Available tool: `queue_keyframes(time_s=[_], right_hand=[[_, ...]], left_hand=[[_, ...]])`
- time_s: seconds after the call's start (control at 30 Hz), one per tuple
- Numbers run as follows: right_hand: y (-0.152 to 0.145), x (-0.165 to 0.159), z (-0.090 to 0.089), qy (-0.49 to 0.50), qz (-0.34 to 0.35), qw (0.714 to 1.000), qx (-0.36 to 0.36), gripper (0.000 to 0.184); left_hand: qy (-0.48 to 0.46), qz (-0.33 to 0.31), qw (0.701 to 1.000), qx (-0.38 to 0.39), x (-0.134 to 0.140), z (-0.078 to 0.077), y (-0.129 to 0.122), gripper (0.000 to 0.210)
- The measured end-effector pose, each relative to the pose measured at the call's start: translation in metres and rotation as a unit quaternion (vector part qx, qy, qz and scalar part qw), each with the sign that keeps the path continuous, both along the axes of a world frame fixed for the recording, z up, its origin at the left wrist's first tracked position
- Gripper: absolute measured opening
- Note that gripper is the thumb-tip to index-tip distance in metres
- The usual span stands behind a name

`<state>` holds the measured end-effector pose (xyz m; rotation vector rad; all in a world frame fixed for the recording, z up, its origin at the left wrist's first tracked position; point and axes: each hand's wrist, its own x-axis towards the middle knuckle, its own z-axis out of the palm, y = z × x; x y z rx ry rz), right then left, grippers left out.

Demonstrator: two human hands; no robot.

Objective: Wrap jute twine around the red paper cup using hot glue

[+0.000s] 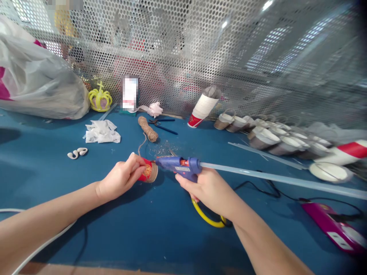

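Note:
My left hand [122,177] grips a red paper cup [147,170] with a gold pattern, lying on its side. Brown twine is wound around the cup's right end, and a strand runs up to a twine bundle [148,129]. In my right hand [210,187] is a blue hot glue gun [179,165]. Its nozzle points left, at or very near the wound twine; contact is hard to tell. A long translucent glue stick [258,174] sticks out of the gun's back. Beneath my right hand lies a yellow loop [208,217], partly hidden.
Dark-handled pliers [164,126] lie behind the cup. Stacked paper cups [203,109] lean against the perforated metal panel [166,57]. Several small wrapped cups [263,137] stand right. A purple power strip [329,225], white packets [102,131] and a plastic bag [43,80] flank the work.

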<state>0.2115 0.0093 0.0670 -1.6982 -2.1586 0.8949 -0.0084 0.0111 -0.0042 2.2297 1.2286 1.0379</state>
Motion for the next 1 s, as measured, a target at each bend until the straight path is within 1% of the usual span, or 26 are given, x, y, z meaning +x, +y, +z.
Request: queue_keyframes(time_s=[0.13, 0.27, 0.43, 0.63, 0.7, 0.87, 1.0], right_hand=[[-0.001, 0.002, -0.002, 0.001, 0.002, 1.0, 0.005, 0.033], [-0.005, 0.005, -0.002, -0.006, -0.01, 1.0, 0.001, 0.031], [-0.004, 0.003, -0.002, -0.003, -0.004, 1.0, 0.005, 0.031], [-0.01, 0.004, -0.003, -0.024, -0.006, 1.0, 0.0, 0.032], [-0.012, 0.005, -0.004, -0.044, -0.005, 0.999, 0.018, 0.033], [-0.015, 0.004, -0.006, -0.079, 0.009, 0.99, 0.117, 0.029], [-0.016, 0.002, -0.006, -0.091, 0.037, 0.987, 0.129, 0.026]], left_hand=[[-0.005, 0.006, 1.0, -0.004, 0.0, 0.0, 0.001, 0.007], [-0.018, 0.001, 1.0, -0.009, 0.001, -0.001, 0.002, 0.01], [-0.019, -0.005, 1.0, -0.006, 0.001, -0.002, 0.002, 0.009], [-0.046, 0.033, 0.997, -0.045, 0.002, -0.003, 0.003, 0.01], [-0.059, 0.049, 0.995, -0.061, 0.003, -0.001, 0.004, 0.01], [-0.064, 0.072, 0.991, -0.088, 0.005, 0.003, 0.005, 0.01], [-0.068, 0.095, 0.987, -0.106, 0.006, 0.005, 0.006, 0.012]])
